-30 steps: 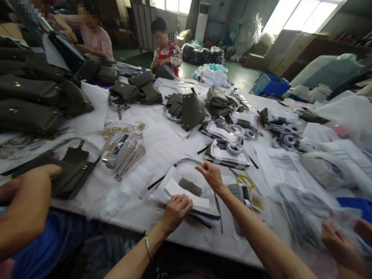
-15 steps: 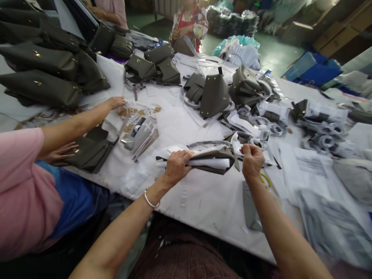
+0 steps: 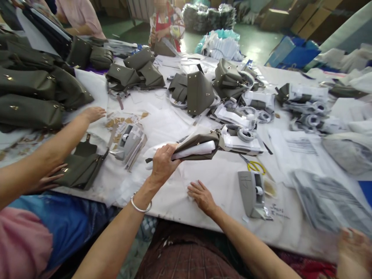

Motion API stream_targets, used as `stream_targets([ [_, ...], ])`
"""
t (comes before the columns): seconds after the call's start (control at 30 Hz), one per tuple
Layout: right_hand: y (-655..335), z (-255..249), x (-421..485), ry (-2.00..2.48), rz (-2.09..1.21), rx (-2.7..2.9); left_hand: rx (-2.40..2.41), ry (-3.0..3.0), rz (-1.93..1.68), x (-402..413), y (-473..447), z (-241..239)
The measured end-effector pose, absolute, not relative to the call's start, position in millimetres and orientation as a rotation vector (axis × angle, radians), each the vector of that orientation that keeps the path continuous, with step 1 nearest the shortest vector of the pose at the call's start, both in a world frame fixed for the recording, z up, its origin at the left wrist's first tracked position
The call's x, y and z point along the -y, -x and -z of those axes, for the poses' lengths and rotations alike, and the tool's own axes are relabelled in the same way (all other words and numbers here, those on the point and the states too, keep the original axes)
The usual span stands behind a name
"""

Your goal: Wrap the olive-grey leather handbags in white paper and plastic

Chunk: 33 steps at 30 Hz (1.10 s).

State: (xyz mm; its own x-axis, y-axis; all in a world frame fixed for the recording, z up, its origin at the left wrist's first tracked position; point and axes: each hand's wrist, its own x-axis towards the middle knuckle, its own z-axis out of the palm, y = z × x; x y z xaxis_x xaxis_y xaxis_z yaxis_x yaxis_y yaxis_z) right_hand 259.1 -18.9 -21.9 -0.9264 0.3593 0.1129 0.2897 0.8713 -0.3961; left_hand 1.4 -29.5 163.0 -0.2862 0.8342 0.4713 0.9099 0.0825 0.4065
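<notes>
My left hand (image 3: 162, 163) is closed around a bundle (image 3: 197, 145) of olive-grey leather pieces and white paper, lifted a little above the white-covered table (image 3: 221, 182). My right hand (image 3: 201, 195) lies flat and open on the bare cloth below the bundle, fingers spread. A grey tape dispenser (image 3: 252, 190) stands just right of that hand, with yellow-handled scissors (image 3: 255, 166) behind it.
A co-worker's arm (image 3: 58, 143) reaches from the left toward cardboard scraps (image 3: 116, 123); their other hand (image 3: 49, 179) rests on an olive bag piece (image 3: 80, 168). Another dispenser (image 3: 128, 141) sits left of my bundle. Stacked olive bags (image 3: 31, 93) fill the far left; more people work at the far end.
My right hand let go of the bundle and came down flat onto the table. My left hand kept the bundle and raised it slightly. The co-worker's arm stays stretched out.
</notes>
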Motion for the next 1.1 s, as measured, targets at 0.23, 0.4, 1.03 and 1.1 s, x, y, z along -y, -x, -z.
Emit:
stream_targets([
  [0.23, -360.4, -3.1, -3.0, 1.110, -0.423, 2.690, 2.225, 1.745, 0.964, 19.1, -17.7, -159.3],
  [0.4, -404.6, -20.3, 27.1, 1.327, -0.489, 2.756, 2.163, 1.792, 0.966, 12.3, -33.5, -151.8],
  [1.03, -312.8, 4.3, -54.6, 1.408, -0.470, 2.824, 2.225, 1.758, 0.877, 24.7, -48.9, -131.2],
  [1.1, -341.3, 11.0, -60.1, 1.636, -0.447, 2.661, 2.228, 1.759, 0.881, 26.1, -49.4, -128.9],
])
